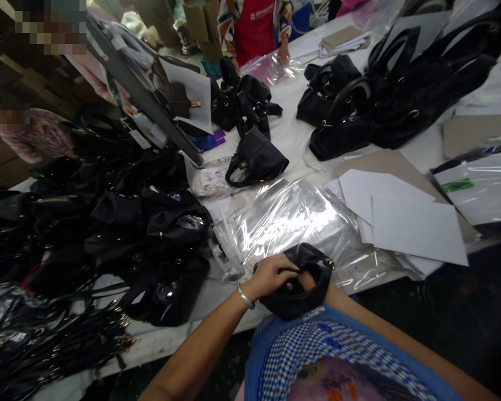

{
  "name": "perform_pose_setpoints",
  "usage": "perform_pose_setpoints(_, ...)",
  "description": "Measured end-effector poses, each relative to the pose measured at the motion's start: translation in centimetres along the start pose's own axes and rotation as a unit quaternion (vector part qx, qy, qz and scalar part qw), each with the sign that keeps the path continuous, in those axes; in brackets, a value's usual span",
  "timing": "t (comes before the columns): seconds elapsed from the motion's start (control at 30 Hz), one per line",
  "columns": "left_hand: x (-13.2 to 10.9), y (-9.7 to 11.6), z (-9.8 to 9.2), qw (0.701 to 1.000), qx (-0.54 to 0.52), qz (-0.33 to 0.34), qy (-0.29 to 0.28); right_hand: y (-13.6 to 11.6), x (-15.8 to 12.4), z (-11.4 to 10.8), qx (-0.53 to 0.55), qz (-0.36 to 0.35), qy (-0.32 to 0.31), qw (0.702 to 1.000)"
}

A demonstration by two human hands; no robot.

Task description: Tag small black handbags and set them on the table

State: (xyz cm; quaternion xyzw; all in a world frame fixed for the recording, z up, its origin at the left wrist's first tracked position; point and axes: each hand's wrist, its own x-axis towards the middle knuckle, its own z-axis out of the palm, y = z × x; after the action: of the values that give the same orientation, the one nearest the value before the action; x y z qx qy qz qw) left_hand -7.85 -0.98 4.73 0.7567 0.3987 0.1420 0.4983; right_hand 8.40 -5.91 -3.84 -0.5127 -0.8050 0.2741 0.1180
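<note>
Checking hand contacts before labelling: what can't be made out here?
All in the head view:
Right hand: mostly hidden by the held black bag; its grip can't be told.
Left hand: which part of the bag it grips is unclear, black on black.
Bag's inside: hidden by hands and shadow.
Lettering on red apron: too small.
Heap of black straps: cut off by the left edge.

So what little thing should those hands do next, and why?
Perhaps the left hand should lift the part of the black bag it pinches, just slightly: the bag hides most of the right hand, so a clearer view might help.
</note>
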Motion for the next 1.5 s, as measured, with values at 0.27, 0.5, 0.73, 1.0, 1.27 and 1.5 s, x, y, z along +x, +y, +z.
perform_pose_setpoints(0.27,0.2,-1.5,0.4,0.999,0.010,-0.036,0.029,1.1,-4.3,-2.7,0.031,-0.043,-0.011,0.999)
perform_pose_setpoints(0.5,0.4,-0.5,0.2,0.994,0.016,-0.063,0.087,2.0,-5.8,-2.4,0.037,-0.046,0.010,0.998)
perform_pose_setpoints(0.73,3.3,0.7,-0.7,0.997,-0.047,0.029,0.045,2.4,-4.2,-4.9,-0.044,0.001,0.088,0.995)
perform_pose_setpoints(1.0,7.6,-3.5,-0.3,0.980,-0.194,-0.041,-0.025,5.5,-2.4,-4.8,-0.003,0.018,0.111,0.994)
perform_pose_setpoints(1.27,10.7,-5.8,-3.3,0.993,-0.094,-0.064,0.026,5.1,-5.7,-1.1,0.236,0.282,0.319,0.873)
perform_pose_setpoints(1.5,13.0,-6.7,0.8,0.988,-0.115,-0.101,-0.030,6.2,-1.2,1.9,0.196,0.254,0.356,0.878)
